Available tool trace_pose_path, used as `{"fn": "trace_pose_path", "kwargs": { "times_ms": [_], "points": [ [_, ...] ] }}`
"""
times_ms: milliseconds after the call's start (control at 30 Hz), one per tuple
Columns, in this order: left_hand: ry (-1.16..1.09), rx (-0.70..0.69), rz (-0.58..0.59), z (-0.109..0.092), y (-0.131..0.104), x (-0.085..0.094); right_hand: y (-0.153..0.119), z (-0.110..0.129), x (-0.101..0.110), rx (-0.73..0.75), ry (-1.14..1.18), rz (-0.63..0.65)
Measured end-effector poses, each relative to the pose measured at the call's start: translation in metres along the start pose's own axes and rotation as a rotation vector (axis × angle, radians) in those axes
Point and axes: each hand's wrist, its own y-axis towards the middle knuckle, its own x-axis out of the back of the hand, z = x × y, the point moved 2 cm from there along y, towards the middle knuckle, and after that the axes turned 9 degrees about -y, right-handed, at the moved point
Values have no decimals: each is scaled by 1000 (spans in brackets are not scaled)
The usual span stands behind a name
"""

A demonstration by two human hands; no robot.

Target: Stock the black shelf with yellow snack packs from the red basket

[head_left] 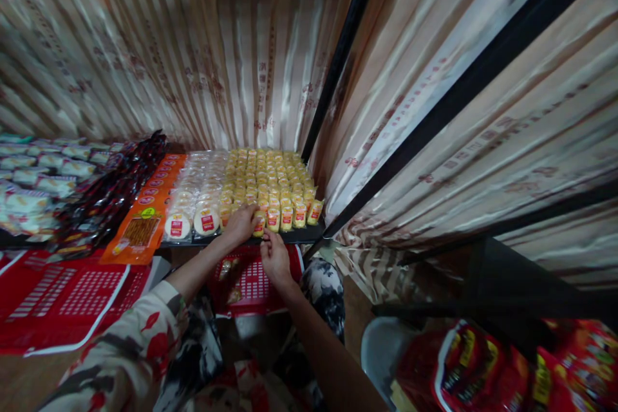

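Observation:
My left hand (243, 224) is closed, its fingertips on a small yellow snack packet (259, 225) with a red label, at the front edge of the shelf. Just below, my right hand (276, 260) is pinched at the packet's lower edge; the exact grip is too small to make out. Behind them stand tight rows of similar yellow packets (270, 177). To their left lie rows of clear-wrapped round white cakes (207, 221) with red labels. A red basket (255, 280) sits under my hands, with a few small wrapped pieces inside.
Further left are orange packets (140, 232), dark shiny packets (109, 196) and white packets (29, 209). Another red basket (72, 296) is at lower left. Black frame bars (410, 148) cross before the curtain (193, 45). Red bags (497, 367) fill the lower right, beside a grey stool (381, 351).

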Motion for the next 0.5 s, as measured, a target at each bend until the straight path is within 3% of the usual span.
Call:
{"fn": "trace_pose_path", "kwargs": {
  "times_ms": [233,500],
  "points": [
    [0,-32,-22,-1,9,-10,8,-9,8,64,-153,-144],
    [38,-82,-165,-3,4,-24,16,-25,14,137,-256,-133]
  ]
}}
